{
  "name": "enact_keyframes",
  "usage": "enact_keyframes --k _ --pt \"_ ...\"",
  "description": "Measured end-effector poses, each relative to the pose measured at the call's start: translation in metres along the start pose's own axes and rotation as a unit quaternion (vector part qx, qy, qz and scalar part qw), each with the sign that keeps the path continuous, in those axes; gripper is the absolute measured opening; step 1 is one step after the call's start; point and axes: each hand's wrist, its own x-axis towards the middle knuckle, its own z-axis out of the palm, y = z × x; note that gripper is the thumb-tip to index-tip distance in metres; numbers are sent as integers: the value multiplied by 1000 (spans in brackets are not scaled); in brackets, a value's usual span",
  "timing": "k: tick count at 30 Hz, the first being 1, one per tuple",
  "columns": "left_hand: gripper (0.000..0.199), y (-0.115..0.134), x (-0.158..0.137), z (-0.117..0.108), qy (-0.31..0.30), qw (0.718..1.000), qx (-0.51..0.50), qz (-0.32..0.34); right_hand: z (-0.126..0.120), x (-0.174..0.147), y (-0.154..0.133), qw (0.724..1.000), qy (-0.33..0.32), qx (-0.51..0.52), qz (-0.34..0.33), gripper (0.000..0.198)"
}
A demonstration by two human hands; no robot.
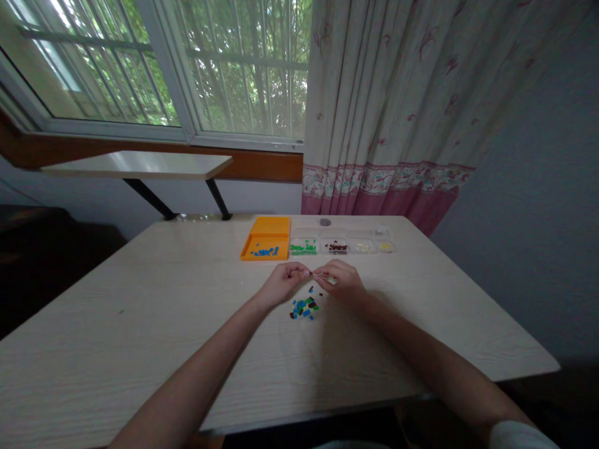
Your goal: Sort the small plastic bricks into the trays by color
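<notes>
My left hand [284, 279] and my right hand [341, 279] meet above the middle of the table, both closed in a pinch. Their fingertips touch or nearly touch around something tiny and dark, too small to name. Just below them on the tabletop lies a loose pile of small building bricks [306, 305] in blue, green, dark brown and white. Beyond the hands, an orange box [271, 224] lies with its lid folded back, holding blue bricks [266, 252]. Clear compartments beside it hold green bricks [304, 247], dark brown bricks [337, 247], pale bricks [362, 247] and yellow bricks [385, 247].
The pale wooden table [187, 312] runs back to a wall with a window [243, 68] and a long curtain [374, 112]. A raised shelf [140, 163] on black legs stands at the back left. A small grey round thing [325, 222] lies behind the clear compartments.
</notes>
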Motion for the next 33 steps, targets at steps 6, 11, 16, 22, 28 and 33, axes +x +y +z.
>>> enact_keyframes --k 6,11,16,22,28,33 --pt "32 1 -1 3 -13 1000 14 -14 0 -1 0 1000 4 -10 -4 13" --pt "32 4 -3 5 -14 1000 14 -12 1 -3 1 1000 5 -13 -10 13" --pt "32 7 -4 3 -19 998 57 2 1 -3 2 1000 5 -11 -22 12" --pt "31 15 -10 -5 -47 957 284 27 -18 6 9 994 108 -13 2 10" --pt "24 17 -14 -3 -108 901 418 42 -35 10 18 982 181 -21 55 10" --pt "26 18 -14 -2 -106 874 472 40 -33 9 19 983 176 -18 51 11"
